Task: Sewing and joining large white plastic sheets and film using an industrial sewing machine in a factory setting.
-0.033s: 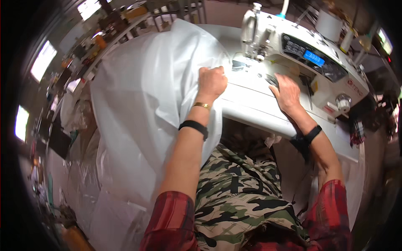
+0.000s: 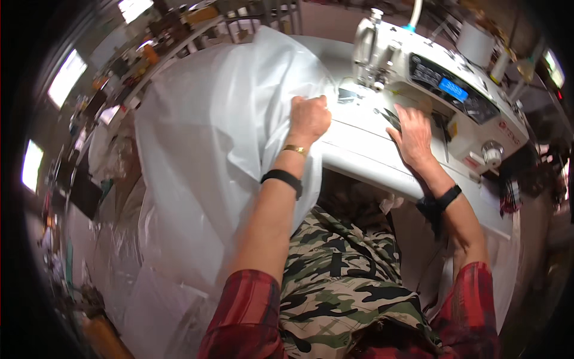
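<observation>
Right now, your left hand (image 2: 311, 118) is closed in a fist at upper centre, gripping the right edge of a big white sheet (image 2: 203, 131). That sheet, glossy and creased, fills the left-centre of the frame; it rises to a peak near the top, lies over the worktable, and drops down past your left forearm toward the lower left. Your right hand (image 2: 414, 134) sits right of centre, palm down, its fingers stretched forward and the thumb apart from them. A small dark object (image 2: 391, 118) shows by that thumb and the fingertips; you can't tell from here whether the hand grips it or only covers it.

Just above that hand, across the upper right, stands a white sewing machine (image 2: 442, 58) with a lit blue screen (image 2: 453, 89) and a round handwheel (image 2: 492, 153) at its right end. Its lamp brightens the worktable (image 2: 353, 137) beneath the needle area, between your hands and the machine's head. You wear a gold bracelet (image 2: 295, 149) and a black band (image 2: 282, 178) on your left wrist, and camouflage cloth (image 2: 341, 263) covers your lap at lower centre.
</observation>
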`<state>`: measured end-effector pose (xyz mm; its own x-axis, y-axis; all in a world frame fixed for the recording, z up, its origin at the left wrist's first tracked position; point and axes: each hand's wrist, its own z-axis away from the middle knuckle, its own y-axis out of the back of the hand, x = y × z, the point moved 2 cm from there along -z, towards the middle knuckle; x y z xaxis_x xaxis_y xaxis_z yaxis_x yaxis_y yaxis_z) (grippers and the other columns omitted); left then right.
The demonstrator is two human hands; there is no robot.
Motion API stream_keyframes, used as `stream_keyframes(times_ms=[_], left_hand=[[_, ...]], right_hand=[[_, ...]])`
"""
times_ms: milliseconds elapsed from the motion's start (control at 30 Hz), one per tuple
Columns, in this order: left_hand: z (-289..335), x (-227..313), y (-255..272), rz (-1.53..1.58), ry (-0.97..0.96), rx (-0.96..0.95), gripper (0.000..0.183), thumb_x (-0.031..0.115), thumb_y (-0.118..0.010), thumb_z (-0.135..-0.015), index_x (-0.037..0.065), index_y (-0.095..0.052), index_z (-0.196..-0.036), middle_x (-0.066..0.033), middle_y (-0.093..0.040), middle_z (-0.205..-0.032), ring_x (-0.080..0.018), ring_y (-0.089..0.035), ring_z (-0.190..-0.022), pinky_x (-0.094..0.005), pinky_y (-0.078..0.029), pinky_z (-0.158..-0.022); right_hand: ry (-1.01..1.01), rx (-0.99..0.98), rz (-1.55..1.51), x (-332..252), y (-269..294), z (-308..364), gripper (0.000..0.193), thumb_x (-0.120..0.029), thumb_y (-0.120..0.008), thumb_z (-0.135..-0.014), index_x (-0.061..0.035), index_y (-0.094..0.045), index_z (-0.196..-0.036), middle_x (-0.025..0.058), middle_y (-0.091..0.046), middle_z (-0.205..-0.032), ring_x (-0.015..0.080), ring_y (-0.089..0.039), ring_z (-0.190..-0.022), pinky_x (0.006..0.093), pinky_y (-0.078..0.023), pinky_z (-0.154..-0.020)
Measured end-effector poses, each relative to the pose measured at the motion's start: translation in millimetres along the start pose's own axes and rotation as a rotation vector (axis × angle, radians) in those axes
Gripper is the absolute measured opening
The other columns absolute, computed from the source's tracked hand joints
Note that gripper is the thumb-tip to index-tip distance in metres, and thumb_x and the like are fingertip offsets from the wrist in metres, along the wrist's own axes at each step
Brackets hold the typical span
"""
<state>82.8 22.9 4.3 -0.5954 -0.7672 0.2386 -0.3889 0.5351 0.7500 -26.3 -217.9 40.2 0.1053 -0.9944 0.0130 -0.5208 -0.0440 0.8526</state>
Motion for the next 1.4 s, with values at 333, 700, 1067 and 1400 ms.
stream_keyframes(times_ms=[333,700,1067,1400], left_hand=[[103.3,78.6,32.5,0.135,-0.134,-0.01,0.035,0.029,-0.067,-0.08,0.006,-0.065,-0.107,-0.0154,-0.065,-0.106,-0.0304,-0.056,-0.112,-0.0501,-0.033,-0.104],[427.8,29.6,304.8,-0.41,0.828,0.499,0.058,0.01,-0.075,-0.078,0.003,-0.053,-0.132,-0.0219,-0.049,-0.139,-0.0394,-0.045,-0.128,-0.0459,-0.035,-0.108],[615.0,-61.7,136.6,1.111,1.402,1.273,0.074,0.056,-0.058,-0.092,-0.002,-0.046,-0.138,-0.0156,-0.055,-0.135,-0.0265,-0.049,-0.127,-0.0371,-0.037,-0.107],[381.1,-43.0,135.4,0.49,0.855,0.271,0.046,0.019,-0.052,-0.094,0.001,-0.05,-0.137,-0.0141,-0.051,-0.142,-0.0262,-0.047,-0.13,-0.038,-0.035,-0.111]], right_hand=[[0.228,0.1,-1.01,-135.5,-15.1,-62.2,0.045,-0.028,-0.064,-0.093,-0.0064,-0.055,-0.131,0.0184,-0.05,-0.138,0.0338,-0.046,-0.129,0.0431,-0.038,-0.107],[0.213,-0.148,-0.966,-150.8,-114.8,-97.8,0.072,-0.042,-0.063,-0.092,-0.0036,-0.037,-0.147,0.022,-0.04,-0.149,0.0352,-0.035,-0.139,0.0423,-0.029,-0.115],[0.348,-0.081,-0.869,-74.1,-163.6,-134.7,0.077,-0.05,-0.059,-0.093,-0.0022,-0.034,-0.148,0.0226,-0.034,-0.151,0.034,-0.036,-0.138,0.0424,-0.032,-0.112],[0.518,-0.284,-1.056,-160.7,-100.2,-61.8,0.085,-0.025,-0.068,-0.086,-0.0072,-0.022,-0.155,0.0219,-0.047,-0.138,0.0274,-0.049,-0.119,0.0402,-0.04,-0.101]])
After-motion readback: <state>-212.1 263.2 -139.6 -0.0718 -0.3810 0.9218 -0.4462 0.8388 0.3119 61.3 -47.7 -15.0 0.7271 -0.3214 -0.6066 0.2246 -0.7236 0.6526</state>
